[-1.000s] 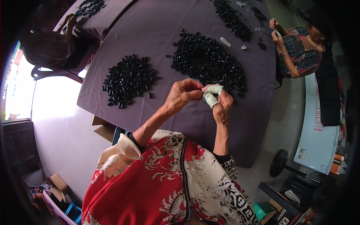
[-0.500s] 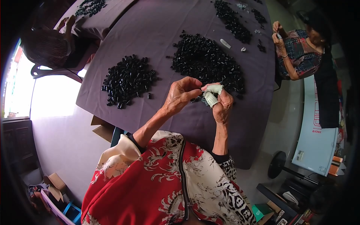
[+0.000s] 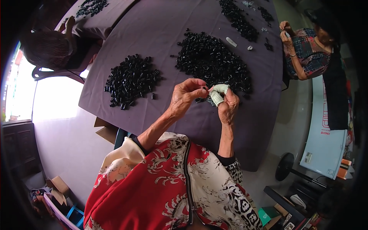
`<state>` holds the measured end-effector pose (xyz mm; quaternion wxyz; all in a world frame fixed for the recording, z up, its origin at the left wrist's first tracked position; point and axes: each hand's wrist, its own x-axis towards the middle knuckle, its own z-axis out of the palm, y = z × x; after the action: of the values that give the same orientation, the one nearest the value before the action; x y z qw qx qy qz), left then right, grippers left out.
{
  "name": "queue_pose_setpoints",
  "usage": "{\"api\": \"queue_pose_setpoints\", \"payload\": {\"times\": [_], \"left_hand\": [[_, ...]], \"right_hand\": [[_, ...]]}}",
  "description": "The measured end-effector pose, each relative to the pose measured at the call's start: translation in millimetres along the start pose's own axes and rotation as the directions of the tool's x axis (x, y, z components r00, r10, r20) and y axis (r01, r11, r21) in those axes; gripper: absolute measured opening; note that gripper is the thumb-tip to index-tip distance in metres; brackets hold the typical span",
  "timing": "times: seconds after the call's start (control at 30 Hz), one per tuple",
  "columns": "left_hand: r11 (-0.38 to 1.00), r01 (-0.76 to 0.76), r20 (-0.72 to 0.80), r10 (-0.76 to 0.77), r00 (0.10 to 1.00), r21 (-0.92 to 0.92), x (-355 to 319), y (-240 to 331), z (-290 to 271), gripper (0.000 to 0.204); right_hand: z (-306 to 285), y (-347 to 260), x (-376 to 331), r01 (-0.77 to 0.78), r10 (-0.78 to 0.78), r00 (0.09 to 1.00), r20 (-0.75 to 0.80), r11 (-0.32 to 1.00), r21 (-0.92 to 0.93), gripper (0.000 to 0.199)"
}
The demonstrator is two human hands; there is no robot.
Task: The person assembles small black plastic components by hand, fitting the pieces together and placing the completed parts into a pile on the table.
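Note:
My left hand is closed in a pinch, with a small black cylindrical piece at its fingertips. Right beside it, my right hand has pale ribbed finger sleeves on its thumb and a finger. Those covered fingers curl together toward the left fingertips; whatever they grip is hidden. Both hands are above the near edge of a large pile of glossy black pieces. A smaller pile of the same pieces lies to the left, with a single piece apart from it.
A purple cloth covers the table. Further off lie another black pile, a pale finger sleeve and a small white bit. One person sits at far left, another at far right. A white appliance stands at right.
My two hands stay close together in nearly the same place. The right hand's covered fingers have shifted slightly, and the dark piece shows more clearly at the left fingertips.

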<state>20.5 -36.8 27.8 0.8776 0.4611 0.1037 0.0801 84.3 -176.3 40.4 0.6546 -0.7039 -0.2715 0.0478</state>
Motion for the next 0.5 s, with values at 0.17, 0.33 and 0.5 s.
{"api": "queue_pose_setpoints", "payload": {"times": [0.17,0.33,0.5], "left_hand": [[0.998,0.023,0.005,-0.024,1.000,0.060,-3,5,1,0.014],[0.987,0.038,-0.005,-0.038,0.999,0.158,-3,5,2,0.015],[0.967,-0.040,0.046,0.029,0.999,0.253,-5,5,0,0.016]], "right_hand": [[-3,-9,5,0.068,-0.067,0.998,0.012,0.972,-0.224,0.013],[-1,-12,6,0.142,-0.132,0.990,0.055,0.940,-0.311,0.011],[0,-10,6,0.208,-0.198,0.978,0.067,0.902,-0.378,0.011]]}}
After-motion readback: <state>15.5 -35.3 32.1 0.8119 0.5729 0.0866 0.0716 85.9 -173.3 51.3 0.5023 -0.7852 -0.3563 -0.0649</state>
